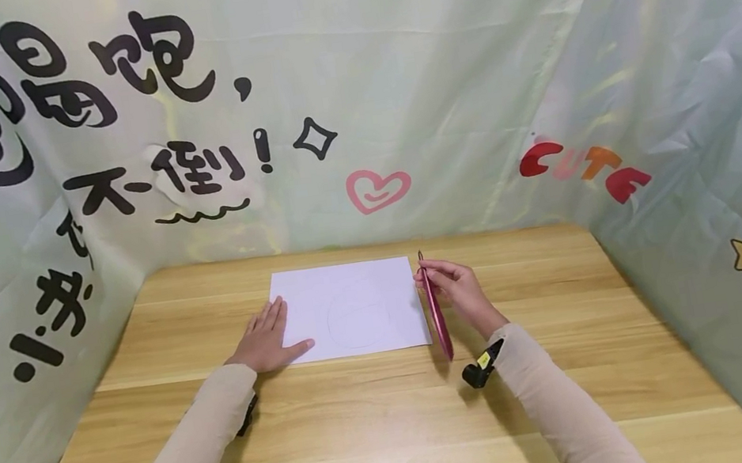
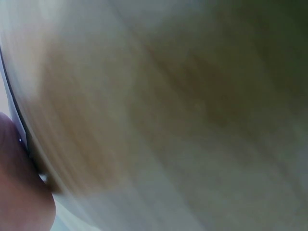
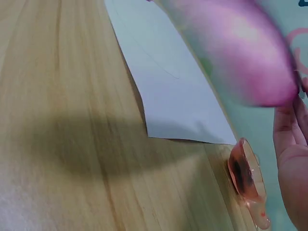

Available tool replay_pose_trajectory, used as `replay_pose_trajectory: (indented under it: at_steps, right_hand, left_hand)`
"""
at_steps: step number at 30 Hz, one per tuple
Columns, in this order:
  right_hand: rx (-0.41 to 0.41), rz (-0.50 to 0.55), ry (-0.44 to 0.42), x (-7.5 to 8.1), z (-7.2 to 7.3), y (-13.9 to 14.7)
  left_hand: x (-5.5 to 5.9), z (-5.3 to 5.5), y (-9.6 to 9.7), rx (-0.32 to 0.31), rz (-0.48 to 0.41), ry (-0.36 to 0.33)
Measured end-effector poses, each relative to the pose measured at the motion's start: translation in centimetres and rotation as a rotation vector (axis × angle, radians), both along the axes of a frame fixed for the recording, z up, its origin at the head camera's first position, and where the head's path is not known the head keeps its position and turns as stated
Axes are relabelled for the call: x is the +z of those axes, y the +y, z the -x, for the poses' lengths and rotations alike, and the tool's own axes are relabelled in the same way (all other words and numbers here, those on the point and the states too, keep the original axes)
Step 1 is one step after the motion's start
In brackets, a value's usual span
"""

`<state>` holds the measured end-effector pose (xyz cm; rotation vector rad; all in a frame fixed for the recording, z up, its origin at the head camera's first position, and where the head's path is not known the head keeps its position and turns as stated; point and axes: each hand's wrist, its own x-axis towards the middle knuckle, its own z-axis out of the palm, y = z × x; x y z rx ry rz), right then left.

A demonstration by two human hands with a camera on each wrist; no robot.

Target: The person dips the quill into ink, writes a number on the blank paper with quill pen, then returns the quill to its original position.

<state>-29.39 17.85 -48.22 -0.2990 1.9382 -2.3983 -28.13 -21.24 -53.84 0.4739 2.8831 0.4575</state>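
Note:
A white sheet of paper lies on the wooden table, with a faint round line drawn on it. My left hand rests flat on the paper's left edge, fingers spread. In the left wrist view only part of that hand appears at the lower left. Beside the paper's right edge, my right hand pinches a glossy dark-pink object, seen edge-on and slim. The right wrist view shows this object broad, rounded and blurred; its kind is unclear.
A small translucent orange dish with a handle sits past the paper's far right corner in the right wrist view. Printed cloth surrounds the wooden table behind and at both sides. A black wrist camera sits on the right sleeve.

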Motion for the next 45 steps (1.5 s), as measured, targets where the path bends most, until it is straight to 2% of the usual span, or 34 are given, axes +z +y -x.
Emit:
replay_pose_trajectory:
  at_steps: [4, 12, 18, 22, 25, 27, 29, 34, 39, 41, 45]
  right_hand:
    - [-0.012, 0.018, -0.015, -0.1, 0.1, 0.5]
    - [-0.105, -0.151, -0.037, 0.2, 0.1, 2.8]
    - [-0.229, -0.267, -0.136, -0.1, 0.1, 4.4]
    - [-0.316, -0.252, -0.242, -0.6, 0.1, 4.9]
    - [-0.352, -0.168, -0.31, -0.9, 0.1, 5.1]
    - [-0.386, -0.185, -0.328, -1.0, 0.1, 5.2]
    - [-0.395, -0.188, -0.341, -1.1, 0.1, 5.3]
    - [-0.411, -0.319, -0.332, -1.3, 0.2, 5.3]
    - [-0.414, -0.429, -0.365, -1.4, 0.3, 5.3]
    - [-0.407, -0.431, -0.383, -1.5, 0.4, 5.3]
    - [-0.415, -0.496, -0.346, -1.6, 0.7, 5.3]
  left_hand:
    - [0.2, -0.2, 0.1, 0.003, -0.005, -0.004]
    - [0.7, -0.4, 0.2, 0.002, -0.007, -0.013]
    - [0.9, -0.5, 0.2, -0.002, -0.018, -0.017]
    - [0.8, -0.5, 0.1, 0.002, -0.008, -0.017]
    - [0.7, -0.4, 0.1, 0.004, -0.008, -0.016]
    - [0.6, -0.3, 0.1, 0.003, -0.01, -0.014]
    - [0.6, -0.3, 0.1, 0.001, -0.013, -0.013]
    - [0.9, -0.5, 0.2, -0.003, -0.014, -0.013]
    - [1.5, -0.7, 0.3, -0.006, -0.027, -0.011]
    - [1.6, -0.8, 0.4, -0.003, -0.025, -0.011]
    - [1.8, -0.9, 0.4, -0.003, -0.017, -0.009]
